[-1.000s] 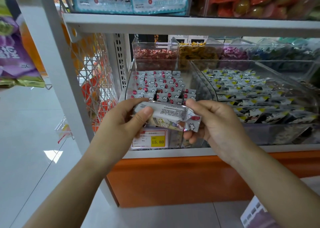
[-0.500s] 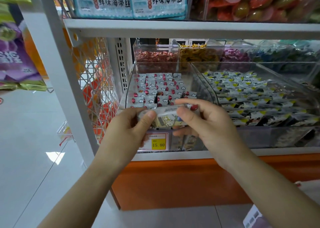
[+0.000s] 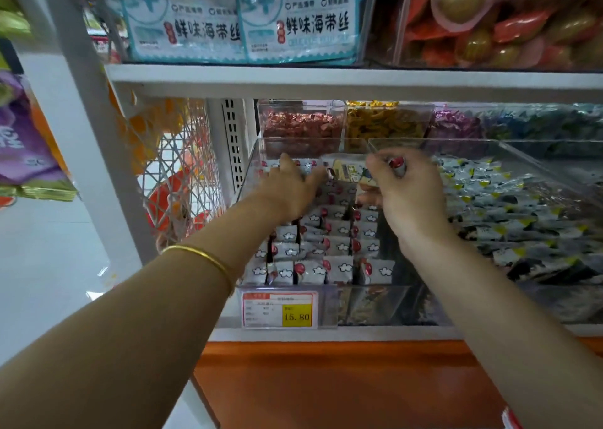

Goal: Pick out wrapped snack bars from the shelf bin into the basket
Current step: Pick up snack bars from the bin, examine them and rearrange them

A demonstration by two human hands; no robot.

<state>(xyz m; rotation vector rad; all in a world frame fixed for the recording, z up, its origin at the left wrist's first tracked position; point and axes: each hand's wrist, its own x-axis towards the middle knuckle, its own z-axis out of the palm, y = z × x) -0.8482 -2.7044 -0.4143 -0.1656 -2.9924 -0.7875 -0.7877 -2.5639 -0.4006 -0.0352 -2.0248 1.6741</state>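
While you are reaching over the clear plastic shelf bin (image 3: 247,180) in the head view, your right hand (image 3: 404,190) is pinching a white-wrapped snack bar with yellow print (image 3: 349,169) by its right end in curled fingers, holding it above the rows of white-wrapped bars (image 3: 329,242) lying in the bin. Your left hand (image 3: 293,185) is spreading its fingers loosely, its thumb just beside the bar's left end.

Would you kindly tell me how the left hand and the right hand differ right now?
The left hand stretches its fingers out over the clear bin, while the right hand pinches one snack bar. The left arm wears a gold bangle; the right arm is bare. Both are above the same bin.
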